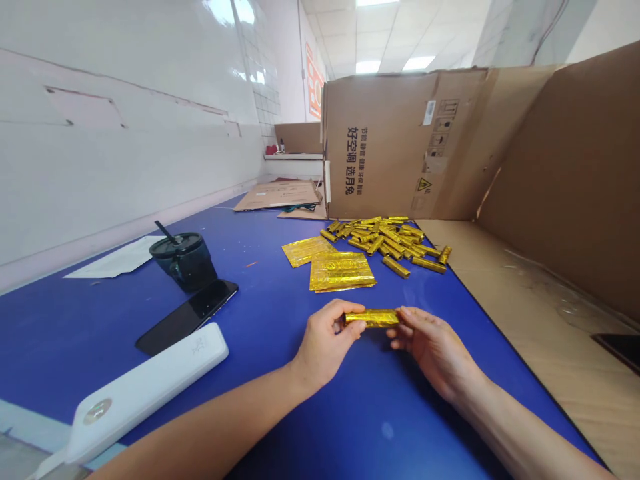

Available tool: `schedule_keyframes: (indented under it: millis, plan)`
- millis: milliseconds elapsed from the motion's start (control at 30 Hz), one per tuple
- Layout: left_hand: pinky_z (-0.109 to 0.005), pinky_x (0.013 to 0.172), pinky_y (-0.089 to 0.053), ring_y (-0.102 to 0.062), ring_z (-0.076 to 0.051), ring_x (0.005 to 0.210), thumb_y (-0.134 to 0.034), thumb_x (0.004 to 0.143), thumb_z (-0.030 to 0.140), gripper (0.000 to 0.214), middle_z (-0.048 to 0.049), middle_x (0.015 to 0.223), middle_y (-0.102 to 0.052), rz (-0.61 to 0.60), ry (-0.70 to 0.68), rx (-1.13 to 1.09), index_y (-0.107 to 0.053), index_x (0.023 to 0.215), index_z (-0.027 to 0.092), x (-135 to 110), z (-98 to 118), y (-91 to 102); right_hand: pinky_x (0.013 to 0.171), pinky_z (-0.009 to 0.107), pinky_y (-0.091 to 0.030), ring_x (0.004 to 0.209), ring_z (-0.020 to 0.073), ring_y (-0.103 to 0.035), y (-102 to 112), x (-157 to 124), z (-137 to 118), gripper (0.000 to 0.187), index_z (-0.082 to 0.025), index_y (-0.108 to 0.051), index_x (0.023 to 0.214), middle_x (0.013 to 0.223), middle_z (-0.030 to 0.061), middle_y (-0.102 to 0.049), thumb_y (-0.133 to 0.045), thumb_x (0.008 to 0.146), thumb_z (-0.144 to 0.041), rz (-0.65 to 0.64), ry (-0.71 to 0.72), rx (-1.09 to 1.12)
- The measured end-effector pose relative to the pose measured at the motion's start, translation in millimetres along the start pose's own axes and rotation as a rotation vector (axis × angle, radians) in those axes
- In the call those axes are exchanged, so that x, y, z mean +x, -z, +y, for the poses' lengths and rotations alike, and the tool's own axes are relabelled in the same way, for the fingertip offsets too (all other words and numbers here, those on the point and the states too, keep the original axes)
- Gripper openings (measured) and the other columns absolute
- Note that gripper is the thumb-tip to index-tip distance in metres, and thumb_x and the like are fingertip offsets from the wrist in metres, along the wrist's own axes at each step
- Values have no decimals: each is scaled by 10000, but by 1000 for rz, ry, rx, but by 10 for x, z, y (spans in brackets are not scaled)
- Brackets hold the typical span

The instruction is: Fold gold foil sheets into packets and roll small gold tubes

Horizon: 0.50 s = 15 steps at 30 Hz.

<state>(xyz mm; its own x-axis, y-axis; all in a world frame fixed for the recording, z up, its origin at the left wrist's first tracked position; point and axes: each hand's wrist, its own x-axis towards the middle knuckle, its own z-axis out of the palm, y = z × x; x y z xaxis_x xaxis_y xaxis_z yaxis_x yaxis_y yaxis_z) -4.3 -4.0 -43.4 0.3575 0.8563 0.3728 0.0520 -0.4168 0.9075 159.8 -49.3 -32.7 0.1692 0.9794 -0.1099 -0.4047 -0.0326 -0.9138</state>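
A rolled gold foil tube (373, 318) lies crosswise just above the blue table (280, 400). My left hand (325, 340) pinches its left end and my right hand (433, 347) pinches its right end. Beyond the tube lies a flat stack of gold foil sheets (341, 271), with a second smaller stack (306, 251) to its left. Farther back sits a heap of several finished gold rolls (390, 241).
A black lidded cup with a straw (183, 260), a black phone (187, 315) and a white power bank (145, 390) lie at the left. Tall cardboard sheets (415, 143) stand behind and along the right side. White paper (117, 259) lies near the wall.
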Motion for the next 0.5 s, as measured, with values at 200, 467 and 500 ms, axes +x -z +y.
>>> schedule_keyframes:
  millis: [200, 467, 500]
  plan:
    - [-236, 602, -461, -549, -110, 615, -572, 694, 175, 218, -24, 781, -595, -19, 99, -70, -577, 912, 156, 14, -6, -15, 595, 251, -448, 683, 143, -559, -20, -28, 19, 415, -187, -579, 953, 805, 21, -625, -702, 578, -316, -38, 254, -380]
    - [-248, 583, -468, -537, -103, 576, -578, 674, 189, 254, -13, 703, -561, 13, 163, -277, -538, 916, 125, 22, 84, -25, 591, 270, -453, 600, 141, -545, -16, -39, 65, 386, -157, -596, 944, 722, 25, -631, -643, 624, -369, -75, 233, -557]
    - [-252, 582, -468, -538, -104, 574, -580, 675, 198, 247, -14, 697, -558, 19, 164, -306, -531, 904, 119, 34, 87, -24, 600, 269, -454, 617, 143, -546, -18, -44, 67, 369, -163, -596, 945, 762, 31, -632, -633, 638, -365, -91, 256, -589]
